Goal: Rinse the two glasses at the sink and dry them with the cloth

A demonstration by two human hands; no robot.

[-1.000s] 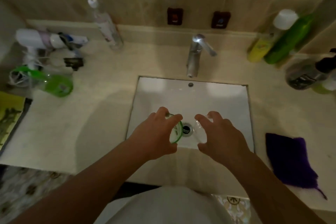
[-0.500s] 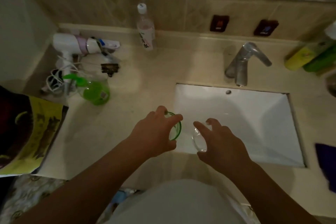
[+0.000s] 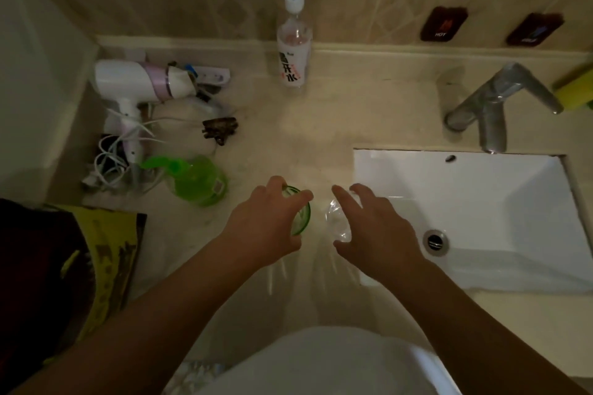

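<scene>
Far left on the table (image 3: 369,112) lies a hair dryer (image 3: 141,83) with its cord coiled beside it, and near it a green spray bottle (image 3: 195,181) lying on its side; whether it holds liquid is hard to tell. Behind, against the wall ledge, stands a capped water bottle (image 3: 293,42), clear and apparently partly filled.

Your left hand (image 3: 266,228) grips the green glass (image 3: 300,213) from above, fingers curled round its rim, over the table just left of the sink. Your right hand (image 3: 375,228) holds the clear glass (image 3: 337,221) the same way, fingers wrapped over it, beside the sink's left edge. The two glasses sit close together, just apart. Neither shows anything inside, though the clear one is too glary to be sure.

To the right, the sink (image 3: 481,202) is white and looks drained, with the plug hole open. The tap (image 3: 494,106) above it shows no running water.

As for progress, I'd judge you're between stages: both glasses are in hand and off to the side of the basin, not under the tap. Whether they've had their rinse can't be read from here. The cloth is out of view, so drying looks still to come.
</scene>
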